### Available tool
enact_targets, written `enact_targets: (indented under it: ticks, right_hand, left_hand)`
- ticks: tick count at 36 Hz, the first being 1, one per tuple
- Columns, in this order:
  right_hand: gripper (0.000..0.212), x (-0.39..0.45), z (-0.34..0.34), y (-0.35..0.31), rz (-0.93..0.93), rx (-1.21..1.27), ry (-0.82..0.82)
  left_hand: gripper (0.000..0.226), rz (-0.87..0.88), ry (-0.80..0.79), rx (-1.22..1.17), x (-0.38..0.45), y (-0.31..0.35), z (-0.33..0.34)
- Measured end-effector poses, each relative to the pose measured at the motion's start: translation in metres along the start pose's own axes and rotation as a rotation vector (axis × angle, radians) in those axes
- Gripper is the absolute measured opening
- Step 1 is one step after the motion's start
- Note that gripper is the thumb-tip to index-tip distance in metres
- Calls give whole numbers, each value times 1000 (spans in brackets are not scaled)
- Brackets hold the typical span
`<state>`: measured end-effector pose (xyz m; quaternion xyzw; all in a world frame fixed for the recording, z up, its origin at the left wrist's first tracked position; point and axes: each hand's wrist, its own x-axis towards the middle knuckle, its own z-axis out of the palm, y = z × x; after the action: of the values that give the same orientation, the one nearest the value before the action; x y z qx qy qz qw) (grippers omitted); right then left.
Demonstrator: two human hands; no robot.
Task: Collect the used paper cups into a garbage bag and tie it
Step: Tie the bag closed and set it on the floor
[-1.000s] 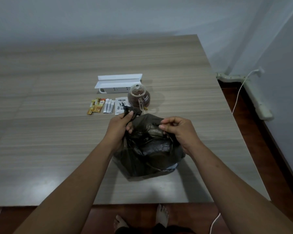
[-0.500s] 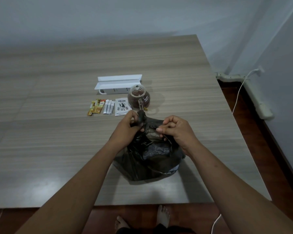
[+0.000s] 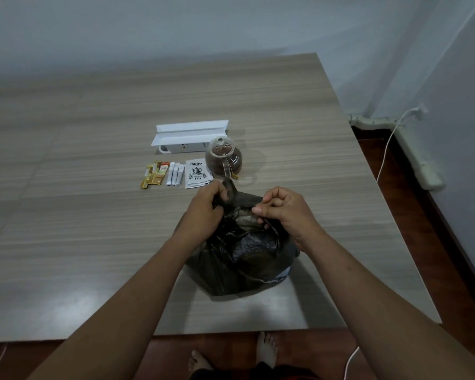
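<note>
A bulging black garbage bag (image 3: 242, 264) stands on the wooden table (image 3: 93, 242) near its front edge. My left hand (image 3: 203, 212) grips a bunched corner of the bag's top, which pokes up above my fingers. My right hand (image 3: 283, 212) pinches the opposite flap of the bag's mouth between thumb and fingers. Both hands sit close together over the top of the bag. No paper cups show; whatever is inside the bag is hidden.
Behind the bag stand a glass teapot (image 3: 224, 157) of dark tea, a white tea packet (image 3: 196, 174), several sachets (image 3: 162, 174) and a white holder (image 3: 189, 135). A white cable (image 3: 387, 149) runs down the right wall. My bare feet (image 3: 266, 349) are below the table edge.
My left hand has drawn the bunched bag corner to the right, toward my right hand. The two hands are closer together over the bag's top.
</note>
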<state>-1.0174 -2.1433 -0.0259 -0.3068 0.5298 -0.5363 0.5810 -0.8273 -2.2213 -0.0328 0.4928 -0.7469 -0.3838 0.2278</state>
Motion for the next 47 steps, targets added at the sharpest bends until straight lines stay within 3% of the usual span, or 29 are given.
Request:
enact_targets:
  ticks: [5,10,14,21,24,28,31,37,41,43,47]
  right_hand:
    - [28,1,1,0,-12,-31,2]
    - [27,2,3,-1,-12,-50,12]
    - [26,2,5,-1,-5,-40,23]
    - [24,5,3,1,9,-74,22]
    - [12,9,2,1,41,-77,40]
    - [26,21,11,-11,115,-154,59]
    - [38,25,25,-16,179,-231,-13]
    - [25,27,42,-13,256,-91,106]
    - [11,15,38,-10,102,-147,157]
    - [5,6,33,-8,-92,-377,140]
    - [15,-6,36,0,-386,-871,41]
  left_hand:
    - [50,-1,18,26,-1,3,6]
    - [16,-46,-89,-122,-6,11,0]
    - [32,-17,-98,-102,-7,7,-1]
    - [8,34,-46,-70,-5,6,4]
    - [4,73,-94,-68,-5,5,3]
    - [16,67,-155,-39,-7,-3,2]
    - [25,63,-190,-146,-8,-5,2]
    - [17,49,-132,-292,-13,-2,4]
    - [22,-111,-34,-314,-12,-1,2]
    - [21,-184,-27,-351,-8,4,3]
    - [22,-250,-61,-283,0,14,0]
